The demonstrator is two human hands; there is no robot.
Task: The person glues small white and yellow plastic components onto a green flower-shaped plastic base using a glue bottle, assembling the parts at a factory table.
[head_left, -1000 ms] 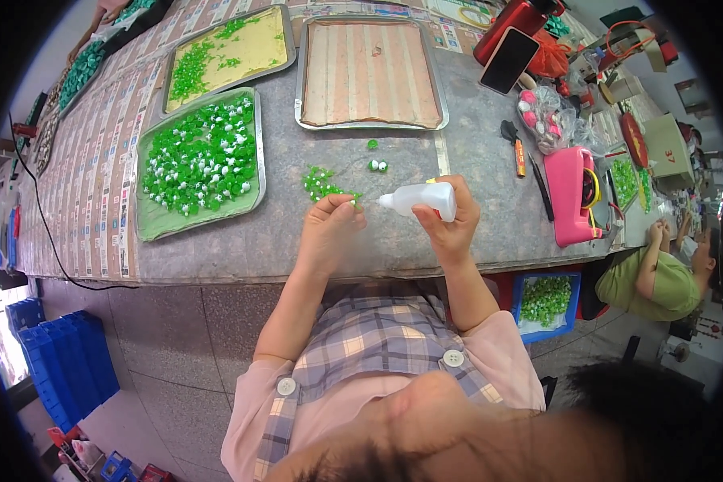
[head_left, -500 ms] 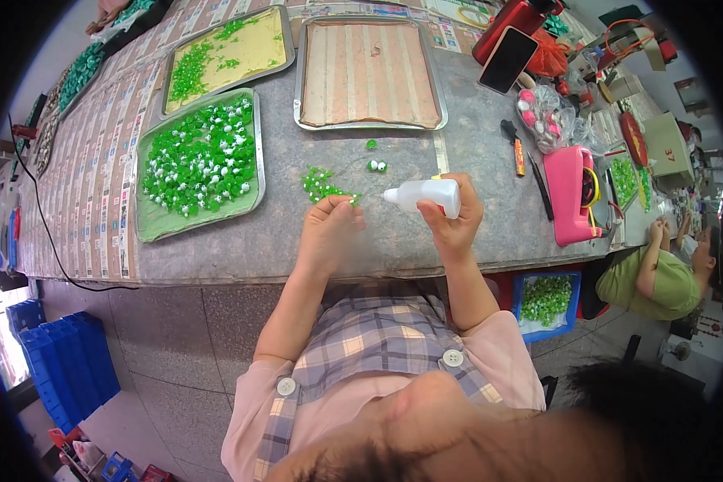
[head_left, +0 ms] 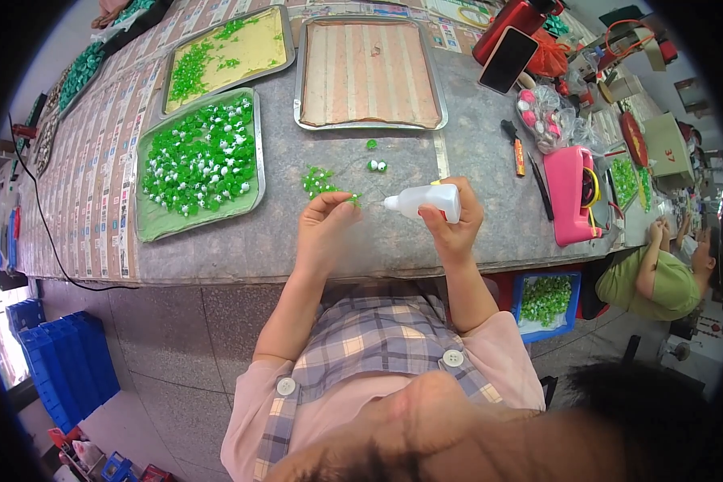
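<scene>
Little has shifted: right hand (head_left: 451,223) stays clamped on glue bottle (head_left: 426,201), nozzle aimed at green piece (head_left: 352,198) pinched by left hand (head_left: 325,229).

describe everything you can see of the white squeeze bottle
The white squeeze bottle looks like soft translucent plastic, with a tapered nozzle. It lies nearly level above the grey table, nozzle aimed left at the left hand, which pinches a small green piece. The right hand wraps its body; contents can't be seen.

A tray of green pieces (head_left: 201,157), an empty striped tray (head_left: 368,74) and a pink box (head_left: 569,193) sit on the table (head_left: 241,249).
</scene>
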